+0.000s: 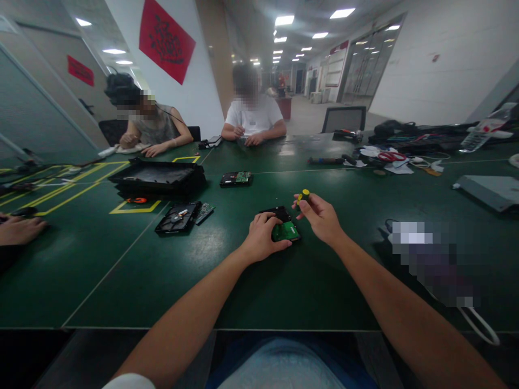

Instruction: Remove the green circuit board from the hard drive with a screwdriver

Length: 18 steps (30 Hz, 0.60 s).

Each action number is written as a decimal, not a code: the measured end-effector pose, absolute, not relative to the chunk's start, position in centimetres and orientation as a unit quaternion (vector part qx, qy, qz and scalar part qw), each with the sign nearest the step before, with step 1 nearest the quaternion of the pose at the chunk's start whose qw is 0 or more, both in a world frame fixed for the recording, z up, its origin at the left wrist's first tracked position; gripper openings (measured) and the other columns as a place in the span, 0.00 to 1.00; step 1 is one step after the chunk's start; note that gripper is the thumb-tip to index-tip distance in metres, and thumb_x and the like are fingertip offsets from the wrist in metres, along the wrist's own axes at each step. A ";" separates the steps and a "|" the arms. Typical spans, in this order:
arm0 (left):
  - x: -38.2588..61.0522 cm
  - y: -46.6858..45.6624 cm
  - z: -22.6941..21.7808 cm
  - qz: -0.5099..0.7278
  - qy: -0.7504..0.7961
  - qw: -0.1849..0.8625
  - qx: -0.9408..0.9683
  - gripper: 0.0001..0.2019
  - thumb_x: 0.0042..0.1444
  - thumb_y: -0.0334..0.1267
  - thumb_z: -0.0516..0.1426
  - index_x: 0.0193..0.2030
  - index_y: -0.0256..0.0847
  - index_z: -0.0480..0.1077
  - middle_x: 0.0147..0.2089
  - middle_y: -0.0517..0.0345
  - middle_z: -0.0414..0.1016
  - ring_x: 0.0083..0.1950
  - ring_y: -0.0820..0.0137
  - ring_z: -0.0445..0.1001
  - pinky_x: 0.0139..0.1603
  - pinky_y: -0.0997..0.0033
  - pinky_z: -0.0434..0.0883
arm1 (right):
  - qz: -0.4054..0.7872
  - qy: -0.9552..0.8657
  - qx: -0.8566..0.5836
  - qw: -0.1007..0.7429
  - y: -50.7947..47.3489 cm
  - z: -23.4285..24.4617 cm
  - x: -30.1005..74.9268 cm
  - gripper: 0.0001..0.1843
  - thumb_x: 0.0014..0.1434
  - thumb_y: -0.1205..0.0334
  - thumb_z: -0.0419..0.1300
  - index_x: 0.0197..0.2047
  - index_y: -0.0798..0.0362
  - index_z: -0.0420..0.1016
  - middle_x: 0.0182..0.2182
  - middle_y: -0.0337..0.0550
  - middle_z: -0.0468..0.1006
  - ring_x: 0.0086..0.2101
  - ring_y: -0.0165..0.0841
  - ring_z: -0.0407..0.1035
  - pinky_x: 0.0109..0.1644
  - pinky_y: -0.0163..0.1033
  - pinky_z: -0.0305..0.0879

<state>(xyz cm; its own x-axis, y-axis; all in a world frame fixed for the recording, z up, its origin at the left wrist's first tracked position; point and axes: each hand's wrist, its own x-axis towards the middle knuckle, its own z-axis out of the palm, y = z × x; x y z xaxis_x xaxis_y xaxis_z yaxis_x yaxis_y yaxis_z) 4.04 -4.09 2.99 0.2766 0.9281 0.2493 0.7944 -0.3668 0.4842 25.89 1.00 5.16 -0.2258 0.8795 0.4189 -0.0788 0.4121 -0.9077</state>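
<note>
Green work table [182,292] in a bright office, pale seam lines across its top. Directly in front of the wearer: a hard drive [287,231], by its look, flat on the table, green circuit board facing up. Left hand [261,237] curls over its left side, thumb along the near edge, gripping it. Right hand [324,219], just beside the drive's right, pinches a yellow-and-black screwdriver [303,195] between thumb and fingers. Tip too small to make out; cannot tell whether it touches anything.

On method, my judgement: brace the drive by its edges, left fingers off the board; hold the shaft square to any screw head, seat the tip fully, press before turning. A slip could score the board or catch the left thumb.

Further out, left: an open black casing [170,221], small circuit board [205,213] at its right. Beyond, another drive [236,179], well apart; left of it, a black tray [190,186]. Across the table, two seated people: white T-shirt [253,116], grey sleeveless top [156,127].
</note>
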 end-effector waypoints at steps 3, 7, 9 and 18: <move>4.0 -4.1 2.9 0.251 0.547 0.136 0.787 0.30 0.54 0.56 0.70 0.60 0.46 0.74 0.68 0.45 0.68 0.72 0.45 0.63 0.69 0.39 0.66 | 0.395 -0.675 -0.327 0.531 0.9 4.7 25.8 0.23 0.67 0.44 0.66 0.60 0.44 0.78 0.48 0.46 0.82 0.47 0.43 0.77 0.44 0.49 0.82; 4.0 -4.0 2.8 0.253 0.544 0.128 0.789 0.31 0.52 0.56 0.71 0.59 0.46 0.74 0.68 0.45 0.69 0.71 0.45 0.64 0.69 0.40 0.66 | 0.335 -0.696 -0.357 0.525 0.8 4.7 25.9 0.32 0.67 0.46 0.65 0.72 0.37 0.66 0.52 0.45 0.81 0.51 0.46 0.77 0.54 0.58 0.80; 4.0 -4.0 2.8 0.251 0.545 0.126 0.790 0.31 0.53 0.56 0.71 0.59 0.46 0.74 0.68 0.45 0.69 0.71 0.45 0.64 0.69 0.40 0.66 | 0.300 -0.704 -0.368 0.528 0.7 4.8 26.0 0.37 0.67 0.47 0.66 0.75 0.35 0.60 0.51 0.44 0.81 0.50 0.46 0.77 0.58 0.60 0.78; 4.1 -4.1 2.9 0.249 0.550 0.131 0.786 0.31 0.53 0.56 0.70 0.60 0.46 0.74 0.69 0.45 0.68 0.72 0.44 0.63 0.69 0.39 0.65 | 0.236 -0.707 -0.364 0.558 0.4 5.2 26.1 0.34 0.63 0.48 0.69 0.71 0.33 0.67 0.49 0.44 0.81 0.47 0.47 0.76 0.60 0.61 0.74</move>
<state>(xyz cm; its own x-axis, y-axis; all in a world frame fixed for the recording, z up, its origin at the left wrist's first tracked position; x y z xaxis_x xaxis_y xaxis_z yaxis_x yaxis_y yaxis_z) 4.06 -4.07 2.90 0.2710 0.9300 0.2482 0.7996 -0.3611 0.4799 26.13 0.37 5.21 -0.1124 0.7786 0.6174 0.2513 0.6234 -0.7404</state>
